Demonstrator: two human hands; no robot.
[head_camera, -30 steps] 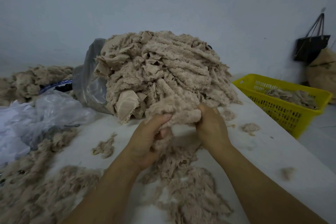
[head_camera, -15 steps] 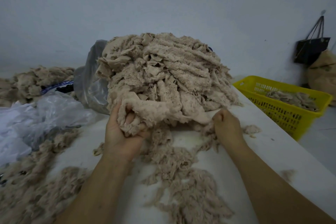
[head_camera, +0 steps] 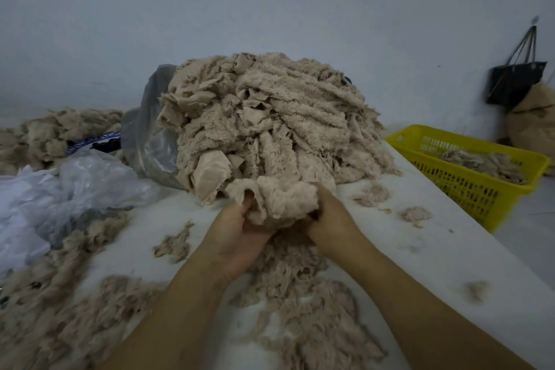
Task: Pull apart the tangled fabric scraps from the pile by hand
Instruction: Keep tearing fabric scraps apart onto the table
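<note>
A big mound of tangled beige fleece scraps (head_camera: 270, 117) rises at the middle of the white table (head_camera: 420, 249), spilling out of a grey plastic bag (head_camera: 150, 135). At its front edge both hands hold one fluffy scrap (head_camera: 285, 198) that still hangs from the mound. My left hand (head_camera: 237, 231) grips the scrap's left side from below, thumb pressed into the fabric. On the right side my right hand (head_camera: 330, 216) clutches it, fingers buried in the fleece.
Loose pulled-apart scraps (head_camera: 300, 294) lie under my forearms and at the left front (head_camera: 45, 309). Crumpled clear plastic (head_camera: 60, 195) sits at the left. A yellow basket (head_camera: 468, 186) with scraps stands off the table's right edge. A black bag (head_camera: 516, 81) hangs on the wall.
Half a second ago my hands were spread wide apart at the mound's base; now they have come together on one scrap at the front.
</note>
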